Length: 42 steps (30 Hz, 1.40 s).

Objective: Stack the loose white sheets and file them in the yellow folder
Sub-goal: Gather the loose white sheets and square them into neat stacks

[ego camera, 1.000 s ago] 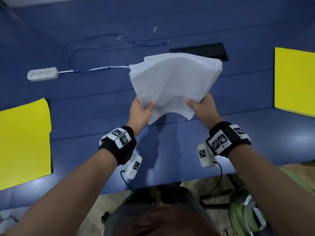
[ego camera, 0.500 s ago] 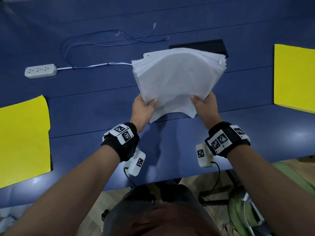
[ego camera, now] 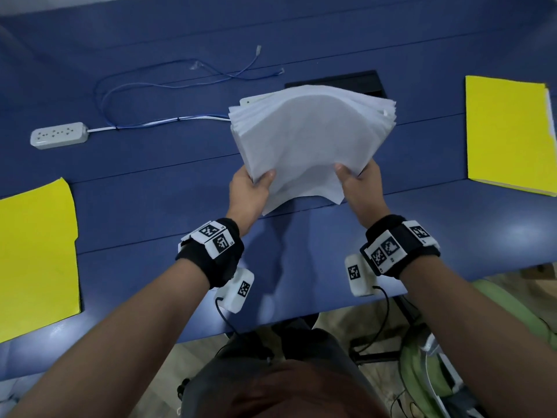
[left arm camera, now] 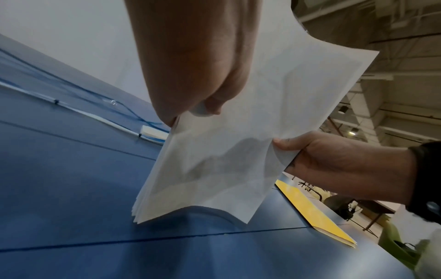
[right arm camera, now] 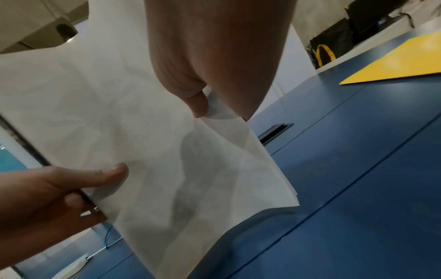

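**Sheets gathered in both hands, folders off to either side**

From the head view, we hold the stack of white sheets (ego camera: 310, 140) above the blue tabletop (ego camera: 150, 206), its long axis running away from us and its far edge fanned. Our left hand (ego camera: 248, 191) pinches the near left corner, thumb on top; our right hand (ego camera: 360, 185) pinches the near right corner the same way. A yellow folder (ego camera: 509, 134) lies well apart to the right, nearer our right hand; another yellow folder (ego camera: 36, 254) lies well apart to the left. A power strip (ego camera: 58, 135) sits far left.

From the left wrist, the left hand (left arm camera: 190, 66) has its fingers curled round the sheets' edge, and the stack's lower corners look close to the tabletop; we cannot tell whether they touch.

From the right wrist, the right hand (right arm camera: 214, 56) clamps the paper between thumb and fingers, with the right-side folder (right arm camera: 401, 62) lying flat beyond.
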Motion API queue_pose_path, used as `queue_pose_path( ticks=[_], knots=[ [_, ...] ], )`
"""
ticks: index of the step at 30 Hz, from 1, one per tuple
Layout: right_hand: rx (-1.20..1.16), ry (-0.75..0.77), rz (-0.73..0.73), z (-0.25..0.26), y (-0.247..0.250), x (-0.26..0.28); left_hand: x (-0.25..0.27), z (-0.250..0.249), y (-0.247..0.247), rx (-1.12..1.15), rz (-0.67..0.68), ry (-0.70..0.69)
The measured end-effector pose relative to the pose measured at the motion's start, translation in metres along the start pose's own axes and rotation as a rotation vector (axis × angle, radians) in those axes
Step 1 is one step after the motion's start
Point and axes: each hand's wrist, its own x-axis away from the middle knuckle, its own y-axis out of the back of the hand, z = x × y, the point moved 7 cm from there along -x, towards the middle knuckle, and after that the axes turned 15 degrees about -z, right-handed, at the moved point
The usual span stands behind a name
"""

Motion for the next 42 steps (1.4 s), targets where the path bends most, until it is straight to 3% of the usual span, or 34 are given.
queue_pose_path(
  ticks=[3,8,12,18,23,31,36,42],
  knots=[
    [-0.013,0.027,-0.038,0.002,0.003,0.000,0.000,-0.007,-0.003,0.013,-0.009,-0.032],
    [0.037,-0.064,0.016,-0.018,-0.004,0.000,0.001,0.007,-0.011,-0.055,0.029,0.031],
    [0.015,-0.005,-0.007,-0.005,0.006,-0.002,-0.002,0.000,-0.012,-0.073,0.047,0.001],
    [0.066,0.053,-0.019,-0.003,0.041,-0.013,0.018,-0.003,-0.039,-0.123,0.251,0.030],
    [0.300,-0.127,0.026,-0.061,0.069,-0.030,0.039,0.040,-0.076,-0.291,0.378,0.137],
    [0.450,-0.264,0.066,-0.118,0.085,-0.037,0.048,0.086,-0.110,-0.518,0.315,0.230],
    [0.498,-0.297,0.115,-0.133,0.080,-0.040,0.043,0.097,-0.115,-0.644,0.321,0.219],
    [0.558,-0.298,0.073,-0.139,0.078,-0.044,0.038,0.100,-0.115,-0.696,0.334,0.171]
  ],
)
